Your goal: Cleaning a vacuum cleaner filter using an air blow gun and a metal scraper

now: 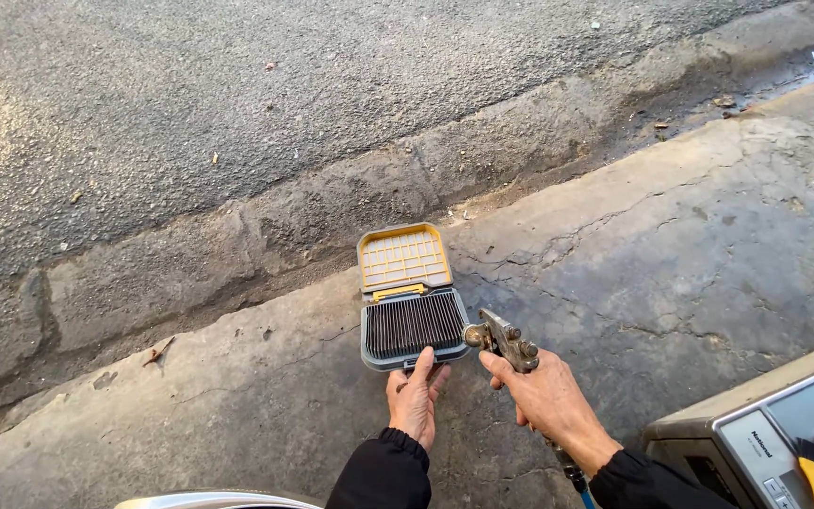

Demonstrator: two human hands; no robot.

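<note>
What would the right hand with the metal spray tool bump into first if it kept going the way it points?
Most likely the pleated air filter: the right hand aims the blow gun nozzle at its edge, nearly touching, though depth is unclear.

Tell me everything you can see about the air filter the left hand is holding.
The grey-framed rectangular air filter with dark pleats stands tilted over the cracked concrete pavement, pleated face toward the camera. A yellow grid-patterned panel rises from its far edge, with a small yellow tab between them. The pleats look dusty and dark. The left hand grips its near edge; the metal blow gun in the right hand points its nozzle at the right side.
</note>
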